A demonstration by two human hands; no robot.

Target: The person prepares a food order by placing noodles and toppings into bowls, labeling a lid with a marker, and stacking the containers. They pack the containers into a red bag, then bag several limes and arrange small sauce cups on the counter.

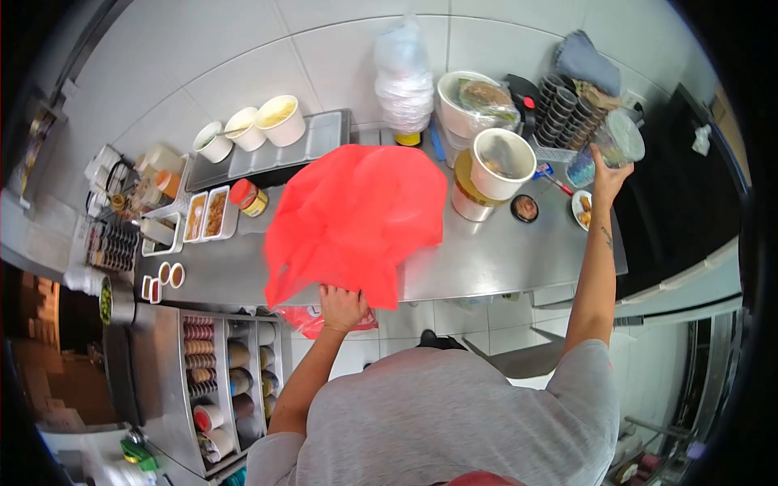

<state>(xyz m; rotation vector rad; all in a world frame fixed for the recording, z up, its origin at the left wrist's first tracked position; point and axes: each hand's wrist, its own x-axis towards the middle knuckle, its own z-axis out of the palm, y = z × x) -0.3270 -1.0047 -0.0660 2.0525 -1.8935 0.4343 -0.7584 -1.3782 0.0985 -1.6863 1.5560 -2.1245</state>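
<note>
A bright red carrier bag (356, 211) is spread over the middle of the steel counter. My left hand (344, 308) grips its near edge, fingers curled at the hem and partly hidden. Far to the right, my right hand (609, 172) is closed around a clear round plastic lid (626, 138), perhaps several stacked. Just below that hand lies a small white bowl of food (582, 209). Between my hands, a white paper tub (502, 164) stands on another container, and a small black cup of brown food (525, 209) is beside them.
White tubs (279, 120) stand by a metal tray (324, 134) at back left. A red-lidded jar (248, 197) and small sauce cups (171, 274) sit on the left. Stacked black cups (559, 113) and bagged lids (403, 81) line the wall. Shelves (219, 364) are below.
</note>
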